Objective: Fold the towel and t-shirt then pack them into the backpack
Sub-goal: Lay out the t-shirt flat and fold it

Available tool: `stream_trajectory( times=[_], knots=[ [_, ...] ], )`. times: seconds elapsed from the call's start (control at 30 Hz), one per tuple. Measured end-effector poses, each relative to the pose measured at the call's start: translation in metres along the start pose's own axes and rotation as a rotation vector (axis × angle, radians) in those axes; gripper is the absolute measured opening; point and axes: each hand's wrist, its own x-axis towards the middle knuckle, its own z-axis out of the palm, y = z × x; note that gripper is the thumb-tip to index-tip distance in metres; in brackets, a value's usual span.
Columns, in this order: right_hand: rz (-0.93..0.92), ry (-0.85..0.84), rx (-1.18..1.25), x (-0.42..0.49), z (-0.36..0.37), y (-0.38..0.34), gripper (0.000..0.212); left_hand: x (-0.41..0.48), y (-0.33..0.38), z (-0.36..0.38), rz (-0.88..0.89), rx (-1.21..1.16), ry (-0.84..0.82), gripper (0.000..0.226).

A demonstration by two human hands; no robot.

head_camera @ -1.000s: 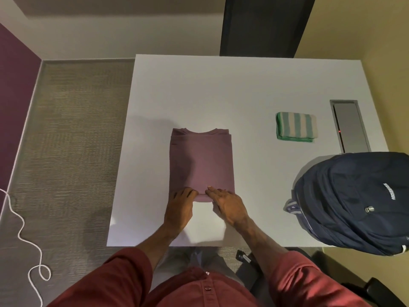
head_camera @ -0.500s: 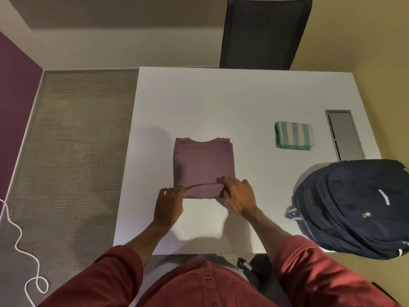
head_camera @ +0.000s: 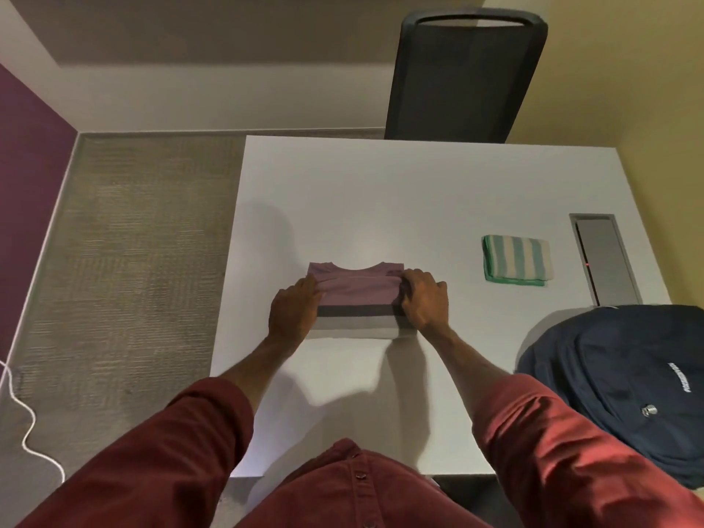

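Observation:
The mauve t-shirt (head_camera: 358,289) lies in the middle of the white table (head_camera: 381,192), its lower half doubled over toward the collar. My left hand (head_camera: 293,312) grips the left end of the folded edge. My right hand (head_camera: 423,299) grips the right end. A dark shadow band shows under the lifted fold. The folded green-and-white striped towel (head_camera: 518,261) rests to the right, apart from both hands. The navy backpack (head_camera: 624,383) sits at the table's near right corner, closed as far as I can see.
A black chair (head_camera: 463,78) stands behind the far table edge. A grey cable hatch (head_camera: 605,261) is set into the table beside the towel. A white cord (head_camera: 23,424) lies on the carpet at left.
Both hands have lifted the shirt's bottom edge and carried it away from me toward the collar, halving the shirt. The hands moved apart to its two sides.

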Motion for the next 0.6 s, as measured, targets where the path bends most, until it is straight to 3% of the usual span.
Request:
stream_trajectory(
  times=[0.23,0.43,0.6],
  knots=[
    [0.054,-0.005,0.056,0.047,0.011,0.005,0.039,0.036,0.004,0.007,-0.106,-0.441,0.105,0.018],
    [0.146,-0.024,0.235,0.073,0.028,0.012,0.028,0.068,0.010,0.018,-0.246,-0.403,-0.055,0.029],
    [0.134,0.046,0.430,0.079,0.041,0.010,0.031,0.073,0.013,0.035,-0.324,-0.486,-0.058,0.032]
  ],
)
